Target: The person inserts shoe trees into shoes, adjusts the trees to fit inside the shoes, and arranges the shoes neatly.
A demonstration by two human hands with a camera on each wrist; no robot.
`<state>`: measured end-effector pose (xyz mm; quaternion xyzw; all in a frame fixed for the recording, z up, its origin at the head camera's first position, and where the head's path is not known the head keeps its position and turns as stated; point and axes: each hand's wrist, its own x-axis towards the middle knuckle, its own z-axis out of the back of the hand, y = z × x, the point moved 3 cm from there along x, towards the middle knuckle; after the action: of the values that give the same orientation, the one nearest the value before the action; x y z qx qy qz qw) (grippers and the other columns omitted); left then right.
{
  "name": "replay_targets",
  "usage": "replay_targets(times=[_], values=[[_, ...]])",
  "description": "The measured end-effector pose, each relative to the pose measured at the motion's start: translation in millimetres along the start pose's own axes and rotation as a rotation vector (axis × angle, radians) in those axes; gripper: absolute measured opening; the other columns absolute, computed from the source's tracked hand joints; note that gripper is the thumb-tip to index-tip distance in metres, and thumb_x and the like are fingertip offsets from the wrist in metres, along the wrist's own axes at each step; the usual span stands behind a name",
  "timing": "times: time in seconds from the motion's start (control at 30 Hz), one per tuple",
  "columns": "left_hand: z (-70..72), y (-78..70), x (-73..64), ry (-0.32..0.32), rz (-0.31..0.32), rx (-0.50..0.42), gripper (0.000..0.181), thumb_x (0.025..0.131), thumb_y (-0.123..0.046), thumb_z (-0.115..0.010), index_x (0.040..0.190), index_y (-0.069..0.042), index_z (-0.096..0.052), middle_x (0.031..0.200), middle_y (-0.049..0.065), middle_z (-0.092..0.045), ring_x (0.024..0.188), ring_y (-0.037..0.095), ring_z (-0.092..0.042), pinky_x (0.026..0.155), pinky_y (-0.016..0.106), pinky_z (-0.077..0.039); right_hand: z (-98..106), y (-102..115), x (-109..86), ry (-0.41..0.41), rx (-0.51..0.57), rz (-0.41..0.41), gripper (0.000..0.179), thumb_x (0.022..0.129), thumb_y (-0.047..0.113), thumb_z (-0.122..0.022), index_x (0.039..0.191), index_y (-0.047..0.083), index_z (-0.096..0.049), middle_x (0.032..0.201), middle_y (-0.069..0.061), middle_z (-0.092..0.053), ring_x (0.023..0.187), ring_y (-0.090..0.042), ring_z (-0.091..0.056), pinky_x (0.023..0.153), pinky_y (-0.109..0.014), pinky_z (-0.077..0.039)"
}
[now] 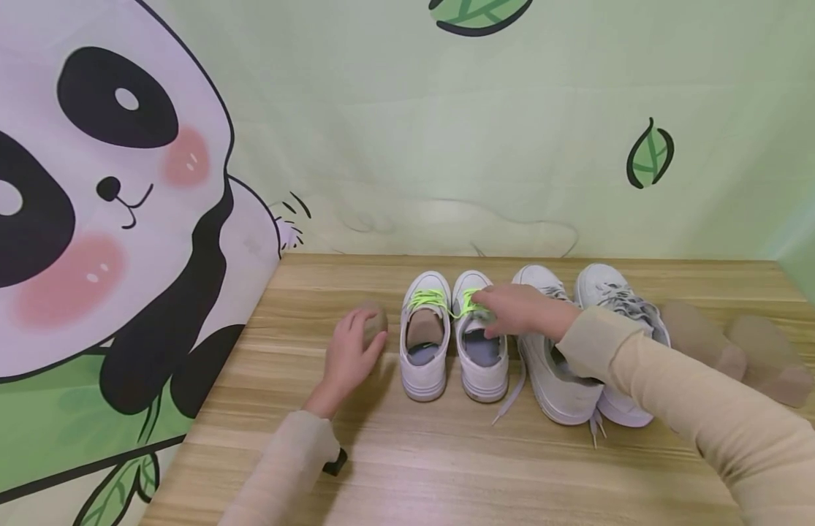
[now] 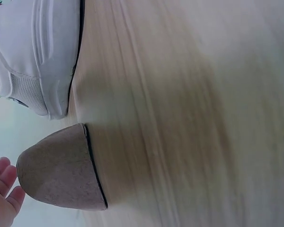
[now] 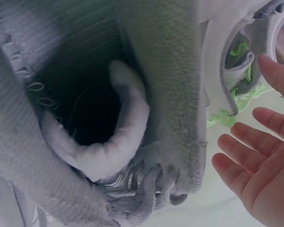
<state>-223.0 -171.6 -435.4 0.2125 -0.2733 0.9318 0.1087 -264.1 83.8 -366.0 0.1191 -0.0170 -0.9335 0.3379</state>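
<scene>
My left hand (image 1: 350, 352) lies beside a brown, rounded, toe-shaped piece (image 1: 376, 326), its fingers loosely bent at the far side. In the left wrist view the piece (image 2: 61, 172) has a dark lower edge; whether the fingertips touch it is unclear. Over the right small white shoe (image 1: 484, 376) hovers my right hand (image 1: 528, 310), fingers extended near the bright green laces (image 1: 471, 303). That shoe's dark insole shows. A similar brown piece (image 1: 425, 329) sits in the left small white shoe (image 1: 423, 380).
Right of the small pair stands a larger pair of white sneakers (image 1: 568, 398), laces loose, partly behind my right forearm. Further right lie two larger brown pieces (image 1: 699, 332). All rest on a wooden surface (image 1: 433, 467), with a panda-printed backdrop (image 1: 381, 131) behind.
</scene>
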Motion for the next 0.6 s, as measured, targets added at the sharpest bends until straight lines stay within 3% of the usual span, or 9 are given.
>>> replay_targets(times=[0.2,0.6], values=[[0.1,3.7,-2.7,-0.007,0.001,0.018,0.035,0.08,-0.022,-0.061,0.111,-0.006,-0.054,0.117,0.015,-0.053,0.109,0.032,-0.048,0.091,0.046,-0.039,-6.0,-2.0,7.8,0.003,-0.047,0.002,0.049,0.073,0.029,-0.069,0.113,0.01,-0.05,0.108,-0.01,-0.057,0.092,-0.028,-0.058,0.065,-0.041,-0.048],[-0.1,10.0,-5.9,0.05,0.055,0.049,0.036,0.08,-0.024,-0.061,0.11,-0.006,-0.054,0.115,0.015,-0.054,0.108,0.032,-0.048,0.089,0.046,-0.04,-11.8,-4.7,16.3,0.051,-0.086,-0.042,0.056,0.07,0.036,-0.07,0.113,0.007,-0.048,0.109,-0.013,-0.057,0.093,-0.031,-0.058,0.069,-0.044,-0.048]])
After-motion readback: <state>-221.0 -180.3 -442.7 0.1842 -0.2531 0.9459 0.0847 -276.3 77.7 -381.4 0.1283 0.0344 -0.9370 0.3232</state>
